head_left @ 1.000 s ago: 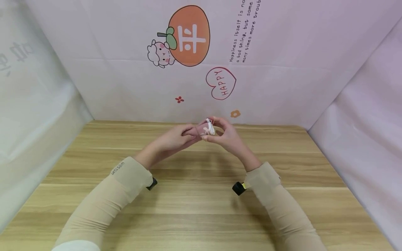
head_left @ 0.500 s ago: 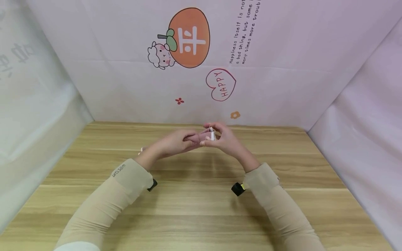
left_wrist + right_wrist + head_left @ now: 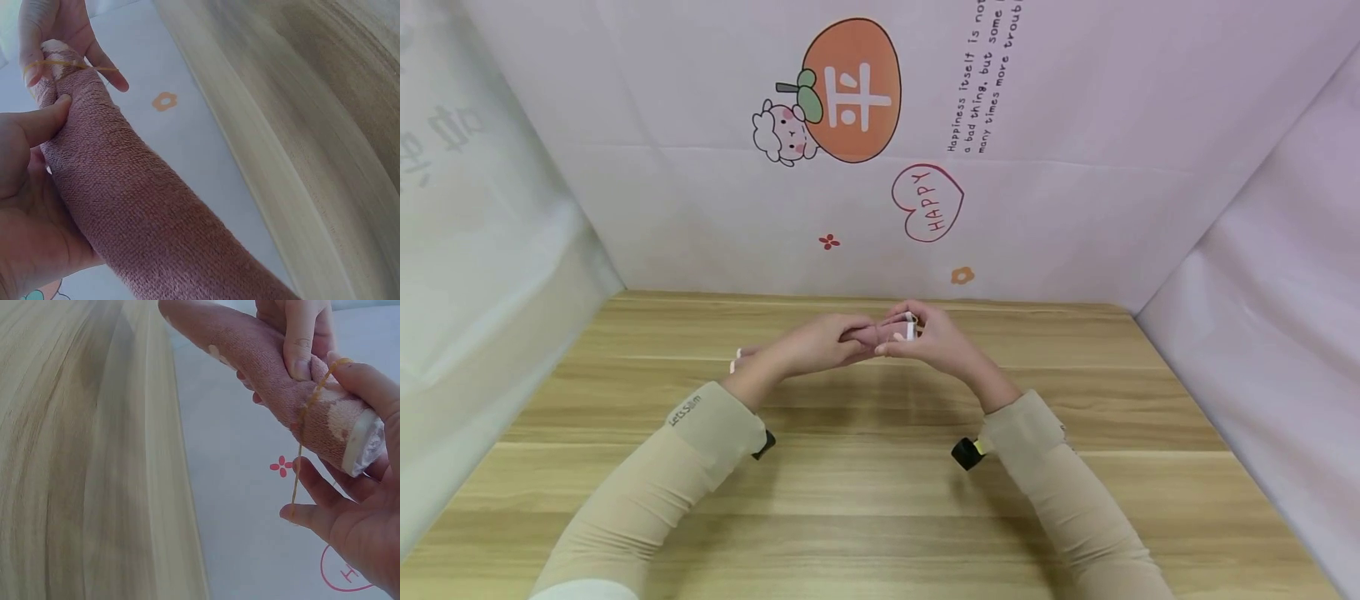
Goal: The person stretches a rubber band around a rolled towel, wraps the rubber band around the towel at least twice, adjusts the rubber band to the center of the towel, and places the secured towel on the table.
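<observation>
A rolled pink towel (image 3: 156,200) with pale patches and a white-edged end is held up over the table, bent in the right wrist view. My left hand (image 3: 816,342) grips the roll near that end, its thumb pressed on the cloth. A thin yellow rubber band (image 3: 303,425) loops around the towel (image 3: 262,362) just short of the white edge. Fingers of my right hand (image 3: 943,342) are spread inside the band and stretch it away from the roll on one side. The towel's other end sticks out behind my left wrist in the head view.
The wooden table (image 3: 865,500) lies below both arms. A white printed cloth (image 3: 700,217) stands as a wall behind it, with more white cloth at the left and right sides. Dark wrist cameras hang under both cuffs.
Both hands and the towel have come slightly lower and nearer. The right hand has closed in over the towel's end, and the roll's far end now shows behind the left wrist.
</observation>
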`<state>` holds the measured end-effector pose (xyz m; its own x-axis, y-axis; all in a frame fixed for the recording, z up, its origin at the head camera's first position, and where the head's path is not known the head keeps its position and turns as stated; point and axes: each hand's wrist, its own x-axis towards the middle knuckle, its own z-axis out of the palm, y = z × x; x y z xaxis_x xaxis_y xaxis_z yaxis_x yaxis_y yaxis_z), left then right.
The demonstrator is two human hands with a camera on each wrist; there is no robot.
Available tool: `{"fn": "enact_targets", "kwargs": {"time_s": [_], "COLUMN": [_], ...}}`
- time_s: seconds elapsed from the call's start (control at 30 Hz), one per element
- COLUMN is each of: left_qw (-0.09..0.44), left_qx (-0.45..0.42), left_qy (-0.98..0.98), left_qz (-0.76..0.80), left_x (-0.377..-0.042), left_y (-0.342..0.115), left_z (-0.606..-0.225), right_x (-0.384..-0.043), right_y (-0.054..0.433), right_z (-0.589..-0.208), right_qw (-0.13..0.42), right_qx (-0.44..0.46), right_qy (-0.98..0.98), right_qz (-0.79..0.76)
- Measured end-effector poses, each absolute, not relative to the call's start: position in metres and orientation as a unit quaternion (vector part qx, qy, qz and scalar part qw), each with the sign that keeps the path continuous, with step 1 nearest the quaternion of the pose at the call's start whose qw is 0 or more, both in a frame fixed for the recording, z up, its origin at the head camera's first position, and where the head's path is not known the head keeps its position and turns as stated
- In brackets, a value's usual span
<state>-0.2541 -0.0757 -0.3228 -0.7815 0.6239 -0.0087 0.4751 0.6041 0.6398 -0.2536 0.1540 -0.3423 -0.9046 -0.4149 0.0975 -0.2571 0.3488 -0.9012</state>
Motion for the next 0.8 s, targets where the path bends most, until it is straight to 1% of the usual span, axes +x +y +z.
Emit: {"fn": "enact_targets", "kwargs": {"time_s": [0.17, 0.5, 0.8], "left_qw": [0.118, 0.120, 0.129], "left_qx": [0.300, 0.290, 0.281], "left_qy": [0.887, 0.887, 0.855], "left_qz": [0.332, 0.337, 0.418], "left_x": [-0.253, -0.252, -0.251], "left_y": [-0.076, -0.076, -0.077], "left_z": [-0.324, -0.326, -0.329], "right_x": [-0.255, -0.261, -0.264], "right_y": [0.153, 0.151, 0.151], "right_z": [-0.344, -0.351, -0.351], "right_qw": [0.085, 0.098, 0.113], "right_qx": [-0.199, -0.218, -0.233], "right_qy": [0.809, 0.797, 0.780], "right_qz": [-0.546, -0.555, -0.569]}}
